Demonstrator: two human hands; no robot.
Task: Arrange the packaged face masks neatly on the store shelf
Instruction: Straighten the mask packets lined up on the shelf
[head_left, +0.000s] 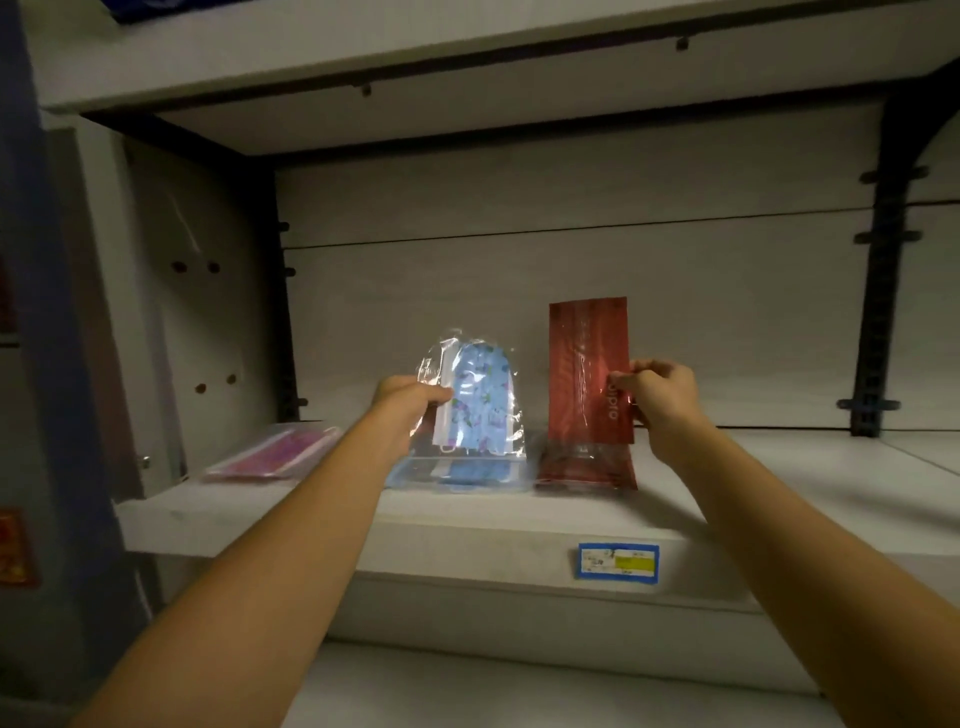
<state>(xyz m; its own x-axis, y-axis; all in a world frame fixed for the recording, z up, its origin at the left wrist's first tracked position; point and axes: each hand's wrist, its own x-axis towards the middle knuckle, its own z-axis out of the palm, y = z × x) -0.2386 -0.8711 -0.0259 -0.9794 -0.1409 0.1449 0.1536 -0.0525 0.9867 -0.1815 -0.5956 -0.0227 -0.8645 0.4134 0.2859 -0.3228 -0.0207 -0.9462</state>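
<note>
Both forearms reach in over the white shelf (467, 525), whose front lip carries a price label (618, 560). On it lie a flat red pack (587, 470), a flat blue pack (462, 474) and, well to the left, a pink pack (275, 453). Held upright above these, the red mask packet (589, 369) is pinched at its right edge by the right hand (660, 392), and the blue mask packet (478, 397) at its left edge by the left hand (410, 402). These look light, floppy and slick; an edge pinch likely suits.
</note>
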